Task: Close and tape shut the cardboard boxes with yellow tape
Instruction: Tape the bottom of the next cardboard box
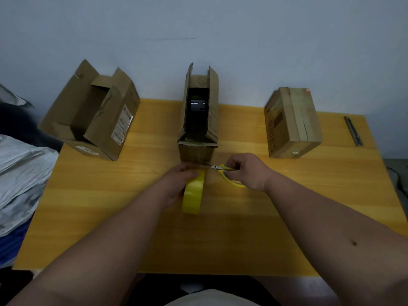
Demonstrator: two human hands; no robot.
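Note:
Three cardboard boxes stand along the far side of a yellow wooden table (110,206). The left box (92,113) has its flaps up and open. The middle box (199,115) is also open, with a dark item inside. The right box (292,122) is closed. In front of the middle box, my left hand (176,184) grips a roll of yellow tape (194,193) held on edge. My right hand (245,171) holds yellow-handled scissors (225,171), their blades pointing left at the top of the roll.
A thin metal strip (353,130) lies at the table's far right edge. Grey plastic bags (19,173) are piled off the table's left side. A pale wall (198,40) stands right behind the boxes.

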